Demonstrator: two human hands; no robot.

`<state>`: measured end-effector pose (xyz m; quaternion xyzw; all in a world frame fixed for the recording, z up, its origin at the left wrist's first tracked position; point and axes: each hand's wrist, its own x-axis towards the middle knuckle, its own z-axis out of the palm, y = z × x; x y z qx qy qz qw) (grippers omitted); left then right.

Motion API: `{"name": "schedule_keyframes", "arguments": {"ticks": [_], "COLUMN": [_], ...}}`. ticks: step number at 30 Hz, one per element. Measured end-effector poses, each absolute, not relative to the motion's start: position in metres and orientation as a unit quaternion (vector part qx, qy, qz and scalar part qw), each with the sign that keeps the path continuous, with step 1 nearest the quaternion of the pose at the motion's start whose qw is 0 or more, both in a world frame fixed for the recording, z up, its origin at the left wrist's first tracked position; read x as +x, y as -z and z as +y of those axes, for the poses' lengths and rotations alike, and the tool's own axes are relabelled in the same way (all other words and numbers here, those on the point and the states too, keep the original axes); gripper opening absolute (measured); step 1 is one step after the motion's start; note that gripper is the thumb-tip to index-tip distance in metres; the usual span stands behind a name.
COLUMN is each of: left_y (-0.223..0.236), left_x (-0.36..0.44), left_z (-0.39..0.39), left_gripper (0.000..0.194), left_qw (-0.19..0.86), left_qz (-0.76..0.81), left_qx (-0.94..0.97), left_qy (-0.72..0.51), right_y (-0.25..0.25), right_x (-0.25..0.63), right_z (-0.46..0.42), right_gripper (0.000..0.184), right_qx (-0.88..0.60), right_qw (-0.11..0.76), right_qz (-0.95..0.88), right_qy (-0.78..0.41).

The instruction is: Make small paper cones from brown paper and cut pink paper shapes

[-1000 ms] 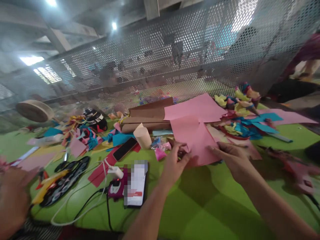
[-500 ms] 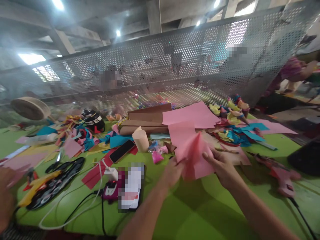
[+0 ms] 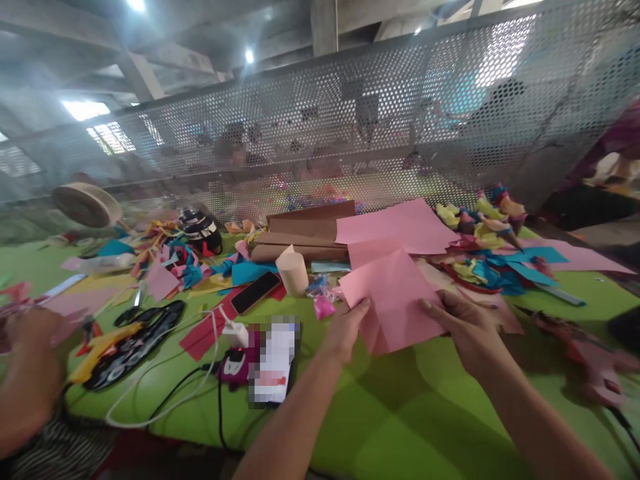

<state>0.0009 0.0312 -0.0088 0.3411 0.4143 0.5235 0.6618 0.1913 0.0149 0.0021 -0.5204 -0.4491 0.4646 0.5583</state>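
A pink sheet of paper (image 3: 397, 303) is held up over the green table, with crease lines across it. My left hand (image 3: 345, 330) pinches its left edge, thumb on top. On the opposite edge, my right hand (image 3: 463, 327) grips the paper with the thumb in front and fingers behind. Behind the held sheet, larger pink paper (image 3: 400, 227) lies over brown paper (image 3: 305, 233). Left of my left hand stand a cream paper roll (image 3: 293, 271) and a small bag with bright pink contents (image 3: 324, 305).
A phone (image 3: 274, 360) lies beside a purple power strip (image 3: 235, 367) with cables. A pink glue gun (image 3: 590, 363) rests at right, a yellow one (image 3: 107, 350) at left. Another person's hand (image 3: 33, 340) is at far left. A perforated metal panel (image 3: 300, 147) rises behind.
The pink sheet, folded up at its middle before, is now opened out flatter between my hands. The view has shifted slightly left, and the other person's hand shows more.
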Motion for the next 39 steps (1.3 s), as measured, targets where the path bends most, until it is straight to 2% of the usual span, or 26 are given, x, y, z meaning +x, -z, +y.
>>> {"name": "schedule_keyframes", "arguments": {"ticks": [2, 4, 6, 10, 13, 15, 17, 20, 22, 26, 31, 33, 37, 39], "left_y": [0.005, 0.001, 0.000, 0.004, 0.010, 0.013, 0.016, 0.015, 0.011, 0.000, 0.000, 0.004, 0.013, 0.017], "left_x": [0.000, 0.000, 0.000, -0.004, -0.012, -0.019, -0.026, -0.038, -0.043, -0.050, -0.051, -0.047, -0.031, -0.022], "left_z": [0.030, 0.029, 0.026, 0.010, -0.013, -0.031, -0.048, -0.068, -0.076, -0.083, -0.085, -0.088, -0.091, -0.089], "left_gripper": [0.033, 0.026, 0.021, 0.020, 0.023, 0.028, 0.042, 0.073, 0.074, 0.051, 0.071, 0.063, 0.015, 0.011], "left_qw": [0.628, 0.592, 0.571, 0.576, 0.598, 0.602, 0.535, 0.304, 0.227, 0.299, 0.348, 0.355, 0.333, 0.296], "left_qz": [0.431, 0.452, 0.473, 0.495, 0.501, 0.508, 0.525, 0.548, 0.487, 0.326, 0.312, 0.340, 0.476, 0.540], "left_qx": [0.389, 0.425, 0.443, 0.448, 0.455, 0.483, 0.562, 0.719, 0.808, 0.887, 0.875, 0.859, 0.786, 0.750], "left_qy": [-0.518, -0.514, -0.504, -0.472, -0.431, -0.383, -0.349, -0.301, -0.242, -0.132, -0.126, -0.142, -0.212, -0.239], "right_y": [0.001, 0.004, 0.007, 0.008, 0.012, 0.021, 0.032, 0.051, 0.061, 0.071, 0.069, 0.063, 0.047, 0.042], "right_x": [0.194, 0.200, 0.210, 0.230, 0.235, 0.236, 0.237, 0.241, 0.245, 0.255, 0.262, 0.260, 0.246, 0.238], "right_z": [0.014, 0.008, -0.004, -0.038, -0.060, -0.071, -0.080, -0.092, -0.097, -0.100, -0.101, -0.101, -0.097, -0.093], "right_gripper": [0.047, 0.060, 0.065, 0.066, 0.044, 0.040, 0.042, 0.042, 0.044, 0.043, 0.030, 0.025, 0.032, 0.040], "right_qx": [-0.510, -0.507, -0.515, -0.508, -0.505, -0.506, -0.514, -0.522, -0.516, -0.499, -0.491, -0.501, -0.533, -0.562], "right_qw": [0.558, 0.559, 0.535, 0.390, 0.334, 0.329, 0.329, 0.324, 0.314, 0.288, 0.281, 0.285, 0.296, 0.296], "right_qz": [-0.476, -0.513, -0.570, -0.723, -0.771, -0.779, -0.774, -0.763, -0.763, -0.774, -0.781, -0.771, -0.740, -0.723], "right_qy": [-0.450, -0.409, -0.353, -0.260, -0.197, -0.172, -0.169, -0.199, -0.230, -0.263, -0.264, -0.271, -0.283, -0.272]}}
